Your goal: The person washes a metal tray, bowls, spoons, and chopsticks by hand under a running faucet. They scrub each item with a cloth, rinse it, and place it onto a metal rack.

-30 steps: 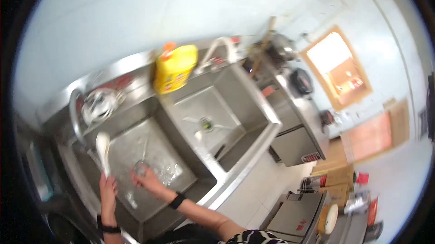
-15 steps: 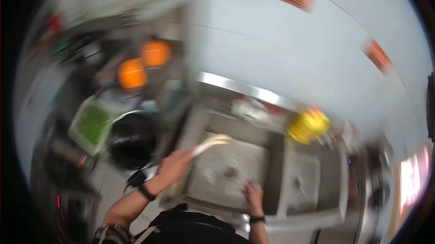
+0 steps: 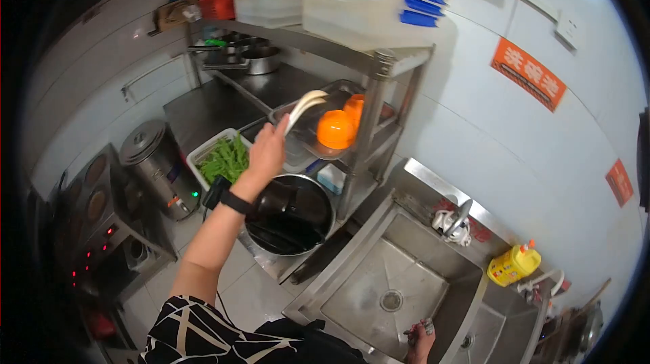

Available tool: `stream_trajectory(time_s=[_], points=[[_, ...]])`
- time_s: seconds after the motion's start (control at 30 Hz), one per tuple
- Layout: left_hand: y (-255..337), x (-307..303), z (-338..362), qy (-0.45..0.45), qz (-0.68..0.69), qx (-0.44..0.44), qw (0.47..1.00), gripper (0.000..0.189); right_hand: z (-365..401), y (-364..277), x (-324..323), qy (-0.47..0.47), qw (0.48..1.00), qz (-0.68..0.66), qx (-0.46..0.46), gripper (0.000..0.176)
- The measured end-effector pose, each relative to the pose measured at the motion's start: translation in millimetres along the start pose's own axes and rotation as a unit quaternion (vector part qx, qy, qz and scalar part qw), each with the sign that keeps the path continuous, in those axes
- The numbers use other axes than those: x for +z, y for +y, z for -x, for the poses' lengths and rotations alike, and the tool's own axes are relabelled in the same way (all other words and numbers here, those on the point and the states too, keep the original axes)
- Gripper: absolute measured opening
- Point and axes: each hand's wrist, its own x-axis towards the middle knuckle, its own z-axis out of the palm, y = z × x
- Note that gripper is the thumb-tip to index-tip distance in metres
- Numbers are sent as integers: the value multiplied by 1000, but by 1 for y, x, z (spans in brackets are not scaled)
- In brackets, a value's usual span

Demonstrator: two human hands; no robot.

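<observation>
My left hand (image 3: 268,151) is closed around the handles of white spoons (image 3: 306,104), at least two, held together with their curved heads pointing up and right. They are over the near side of a clear plastic tray (image 3: 328,154). Orange rounded containers (image 3: 336,130) sit in that tray, partly behind a shelf post. Low in the view, my right hand (image 3: 421,342) is over the near right part of the steel sink (image 3: 379,283). Its fingers are closed on a small greyish crumpled thing (image 3: 425,326) that I cannot make out clearly.
Below my left forearm stands a large pot (image 3: 323,229) with dark contents, beside a white basket of green leaves (image 3: 225,158). A metal shelf post (image 3: 371,120) rises near the tray. A yellow bottle (image 3: 514,264) and a faucet (image 3: 460,215) line the sink's back.
My left hand has carried the white spoons from over the sink to the tray on the left. The view has turned left. My right hand stays at the sink.
</observation>
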Motion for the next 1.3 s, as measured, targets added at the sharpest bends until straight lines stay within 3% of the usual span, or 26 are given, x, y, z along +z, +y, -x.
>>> stream_trajectory(time_s=[0.1, 0.17, 0.2, 0.23, 0.27, 0.3, 0.4, 0.47, 0.57, 0.6, 0.67, 0.73, 0.8, 0.83, 0.87, 0.9, 0.93, 0.97, 1.0, 1.03, 1.07, 1.1, 1.2, 1.27, 1.3], points=[[-23, 45, -40, -89, -76, -38, 992, 46, -3, 6, -5, 57, 998, -7, 0, 18], [-56, 83, -58, -63, -98, 123, 986, 38, 8, 0, -9, 41, 999, 15, -14, 16], [-42, 73, -71, -190, -56, 58, 978, 34, 9, 3, -17, 49, 998, 20, -14, 16], [-58, 94, -84, -227, -23, 60, 972, 35, 13, -5, -23, 52, 998, 44, -12, 15], [-125, 155, -105, -214, 97, 53, 970, 40, 16, -12, -28, 60, 995, 68, -43, 15], [-137, 169, -122, -245, 20, 65, 967, 47, 14, -15, -41, 90, 984, 140, -61, 17], [-200, 206, -155, -321, 59, 89, 941, 55, 9, -40, -72, 174, 974, 142, -43, 16], [-170, 186, -151, -343, -2, 125, 931, 56, -10, -48, -120, 229, 970, 61, -60, 24], [-115, 142, -128, -408, 184, -29, 894, 57, -34, -72, -199, 289, 955, -1, -71, 31], [-119, 140, -127, -406, 243, 36, 880, 57, -46, -74, -227, 299, 950, -29, -79, 32], [-164, 151, -126, -296, 266, 139, 907, 56, -70, -81, -273, 329, 943, 17, -57, 28], [-184, 144, -138, -230, 130, 117, 957, 51, -98, -70, -311, 351, 934, 64, -31, 25], [-110, 91, -77, -146, 301, -31, 942, 47, -134, -36, -354, 386, 908, 163, 2, 19], [-116, 84, -63, -110, 284, -56, 951, 46, -152, -6, -381, 385, 909, 161, 10, 19], [-127, 74, -44, -73, 265, -80, 958, 44, -170, 36, -412, 298, 868, 396, 13, 16], [-107, 64, -21, -9, 384, -200, 901, 41, -187, 79, -441, 190, 773, 605, 13, 14], [-112, 58, 6, -32, 258, -140, 955, 31, -198, 124, -463, 110, 674, 722, -109, 19], [-42, 49, 43, -10, 143, -89, 986, 27, -189, 104, -432, 180, 782, 587, 105, 26], [43, 39, 83, 23, 21, -46, 998, 27, -195, 125, -435, 167, 830, 513, 139, 34], [52, 44, 112, 6, 74, -67, 995, 18, -206, 158, -445, 156, 835, 497, 178, 37], [56, 52, 141, -10, 127, -90, 988, 8, -198, 138, -422, 181, 813, 507, 222, 41], [85, 56, 166, -14, 121, -89, 988, 8, -197, 133, -410, 186, 808, 496, 259, 41], [190, 69, 220, -254, 236, -89, 934, 25, -197, 129, -384, 192, 791, 477, 332, 41], [207, 87, 239, -277, 255, -95, 922, 19, -204, 146, -390, 199, 781, 472, 357, 44], [216, 93, 244, -291, 280, -172, 899, 15, -210, 180, -405, 183, 795, 482, 319, 44]])
